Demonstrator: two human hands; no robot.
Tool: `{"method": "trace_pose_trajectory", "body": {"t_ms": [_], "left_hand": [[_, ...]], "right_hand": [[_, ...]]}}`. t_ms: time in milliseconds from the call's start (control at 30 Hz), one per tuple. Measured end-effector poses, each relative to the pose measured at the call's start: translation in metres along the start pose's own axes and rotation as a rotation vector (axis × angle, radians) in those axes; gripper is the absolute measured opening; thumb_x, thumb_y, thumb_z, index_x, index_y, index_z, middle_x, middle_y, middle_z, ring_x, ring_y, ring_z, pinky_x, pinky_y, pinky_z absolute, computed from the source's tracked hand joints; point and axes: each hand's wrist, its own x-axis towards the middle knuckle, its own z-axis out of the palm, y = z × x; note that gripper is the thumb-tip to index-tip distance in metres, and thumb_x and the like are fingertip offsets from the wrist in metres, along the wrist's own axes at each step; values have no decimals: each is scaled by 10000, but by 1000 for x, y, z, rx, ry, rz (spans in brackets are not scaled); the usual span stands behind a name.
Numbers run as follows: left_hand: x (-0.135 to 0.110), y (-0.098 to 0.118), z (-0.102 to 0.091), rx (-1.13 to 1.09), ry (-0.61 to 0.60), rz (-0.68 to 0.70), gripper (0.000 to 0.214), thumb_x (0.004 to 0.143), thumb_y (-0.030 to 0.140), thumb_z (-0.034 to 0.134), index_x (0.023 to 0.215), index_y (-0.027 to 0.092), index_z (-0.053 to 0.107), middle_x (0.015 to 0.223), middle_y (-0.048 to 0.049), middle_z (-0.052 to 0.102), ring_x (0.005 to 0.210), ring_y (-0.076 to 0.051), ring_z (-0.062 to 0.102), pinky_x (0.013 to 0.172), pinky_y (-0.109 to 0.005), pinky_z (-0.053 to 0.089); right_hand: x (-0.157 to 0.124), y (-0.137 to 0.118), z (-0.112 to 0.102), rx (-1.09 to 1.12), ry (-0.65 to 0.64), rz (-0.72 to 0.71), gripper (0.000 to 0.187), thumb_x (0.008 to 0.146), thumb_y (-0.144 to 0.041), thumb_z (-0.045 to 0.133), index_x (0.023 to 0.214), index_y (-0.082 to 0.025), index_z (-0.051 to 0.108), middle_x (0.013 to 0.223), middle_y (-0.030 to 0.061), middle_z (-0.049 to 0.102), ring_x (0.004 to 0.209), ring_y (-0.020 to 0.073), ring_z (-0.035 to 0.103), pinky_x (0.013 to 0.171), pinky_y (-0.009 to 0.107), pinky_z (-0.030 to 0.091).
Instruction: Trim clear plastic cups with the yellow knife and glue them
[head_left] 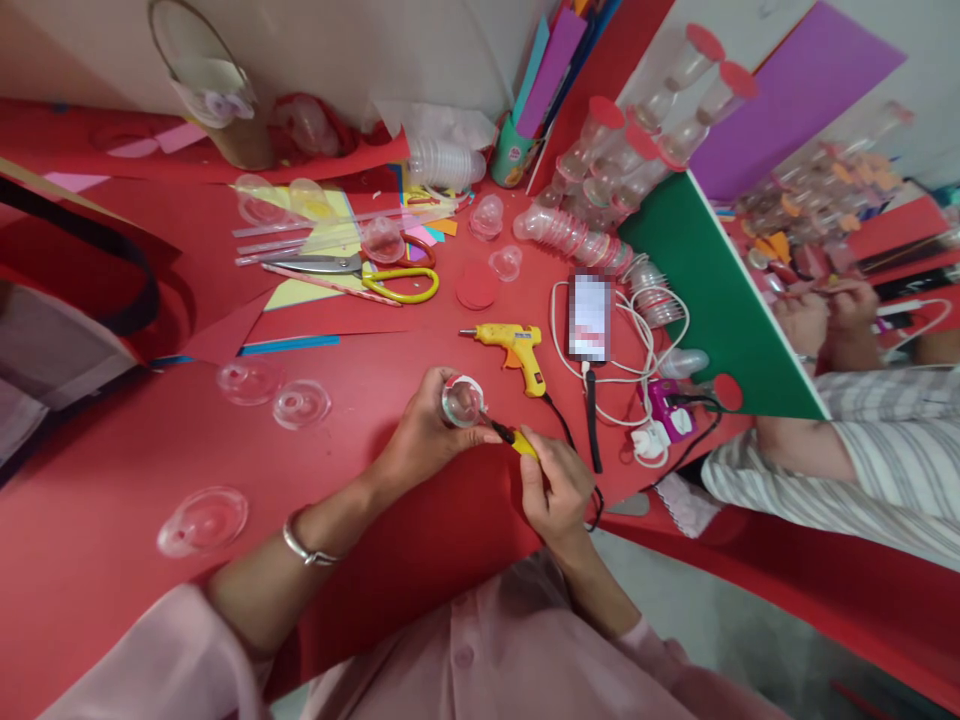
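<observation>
My left hand [431, 425] grips a small clear plastic cup [463, 403] with its round opening turned up towards me. In my right hand [559, 485] is a slim tool with a yellow and black handle [525, 445]. Its thin tip points at the near right side of the cup; whether it touches the plastic I cannot tell. Just beyond my hands lies a yellow glue gun [514, 350] on the red table [375, 390]. Clear plastic domed lids [301, 404] rest to the left of my left hand.
Large yellow-handled scissors [397, 283] lie across paper and clear straws. A phone [589, 315] with white cables lies beside a purple power strip [673, 408]. Stacked clear cups [585, 245] stand behind. Past a green divider [720, 300], another person's hands [825, 315] are at work.
</observation>
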Motion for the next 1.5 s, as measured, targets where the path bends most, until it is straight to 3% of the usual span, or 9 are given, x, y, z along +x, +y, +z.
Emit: {"method": "trace_pose_trajectory", "body": {"t_ms": [267,667,1133,1333,1500], "left_hand": [[-1,5,1,27,6,-17,614,614,429,1010,991,206,579,854,9,719,754,-172,716,705,-292,582],[-2,6,3,54,26,34,549,645,391,991,905,210,543,781,33,677,687,-127,660,610,-231,539],[-1,6,6,10,22,-6,545,653,448,966,884,212,533,786,26,649,679,-117,626,647,-247,546],[0,8,2,-60,-33,-25,669,550,433,1035,971,206,567,847,8,696,747,-156,685,687,-271,566],[-2,7,2,0,-25,0,610,628,443,1006,965,203,557,852,9,694,756,-148,689,683,-259,565]], "right_hand": [[0,-1,-1,6,-20,5,450,1002,-124,588,1441,-207,648,1128,112,806,985,240,763,872,385,606],[1,-2,-1,-39,-19,-12,493,999,-122,595,1480,-224,619,1088,106,790,955,236,731,857,378,573],[2,-2,-1,-155,41,-45,564,1000,-189,632,1554,-271,566,1068,101,757,913,236,698,831,376,555],[-1,-1,-3,-35,0,-47,534,1003,-123,573,1528,-222,579,1074,108,782,946,239,726,847,379,575],[0,-1,-1,-69,1,-36,503,1005,-141,581,1501,-224,604,1072,104,789,938,232,731,844,370,574]]}}
